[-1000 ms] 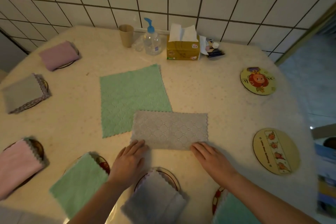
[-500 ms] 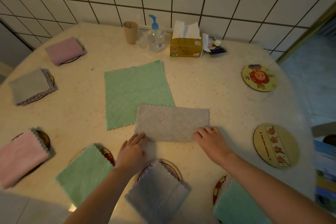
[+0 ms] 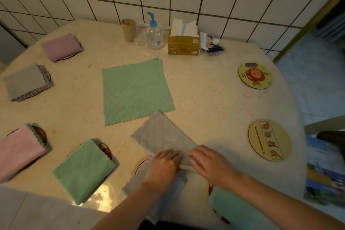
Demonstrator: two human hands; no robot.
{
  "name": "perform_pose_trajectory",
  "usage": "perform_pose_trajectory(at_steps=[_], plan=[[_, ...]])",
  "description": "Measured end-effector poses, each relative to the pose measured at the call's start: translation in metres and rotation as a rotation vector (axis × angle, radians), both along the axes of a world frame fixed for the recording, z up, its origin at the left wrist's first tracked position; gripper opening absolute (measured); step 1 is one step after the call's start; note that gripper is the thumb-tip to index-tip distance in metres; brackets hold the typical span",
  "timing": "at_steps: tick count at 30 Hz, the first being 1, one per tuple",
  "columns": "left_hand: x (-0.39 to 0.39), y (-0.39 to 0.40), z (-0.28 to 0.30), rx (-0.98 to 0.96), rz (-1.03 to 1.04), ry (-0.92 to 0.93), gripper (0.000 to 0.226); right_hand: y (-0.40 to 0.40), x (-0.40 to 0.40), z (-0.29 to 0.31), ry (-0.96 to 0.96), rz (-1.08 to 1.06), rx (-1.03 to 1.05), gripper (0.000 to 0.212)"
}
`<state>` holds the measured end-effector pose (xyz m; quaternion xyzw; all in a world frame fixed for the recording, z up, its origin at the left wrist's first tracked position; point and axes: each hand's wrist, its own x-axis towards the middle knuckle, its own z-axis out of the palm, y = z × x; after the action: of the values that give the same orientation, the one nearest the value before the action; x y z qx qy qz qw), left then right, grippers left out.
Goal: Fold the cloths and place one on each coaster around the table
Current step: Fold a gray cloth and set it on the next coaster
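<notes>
Folding under way: left hand (image 3: 164, 164) and right hand (image 3: 209, 162) seemingly pinch the near edge of the grey cloth (image 3: 162, 136) (soft, limp, light), lying mid-table beside the flat green cloth (image 3: 134, 91); best held by corners.

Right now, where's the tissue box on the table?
In the head view, the tissue box stands at the table's far edge against the tiled wall, just right of the pump bottle and beyond the flat green cloth.

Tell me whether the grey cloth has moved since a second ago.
Yes. The grey cloth has swung round, its far end still touching the flat green cloth, which stayed put.
</notes>
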<state>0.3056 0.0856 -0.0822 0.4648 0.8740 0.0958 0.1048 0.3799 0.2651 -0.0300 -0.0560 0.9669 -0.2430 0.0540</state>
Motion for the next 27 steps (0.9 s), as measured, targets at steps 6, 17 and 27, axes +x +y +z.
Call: perform_pose_trajectory(at_steps=[6,17,27], plan=[[0.006,-0.014,0.005,-0.002,0.104,-0.184,0.045,0.034,-0.047,-0.026,-0.218,0.249,0.256,0.087],[-0.026,-0.028,0.019,0.467,0.811,-0.999,0.023,0.049,-0.098,-0.038,-0.411,0.332,-0.001,0.030],[-0.065,-0.037,0.007,0.801,1.455,-1.551,0.026,0.008,-0.148,-0.060,-0.496,-0.179,-0.122,0.032]])
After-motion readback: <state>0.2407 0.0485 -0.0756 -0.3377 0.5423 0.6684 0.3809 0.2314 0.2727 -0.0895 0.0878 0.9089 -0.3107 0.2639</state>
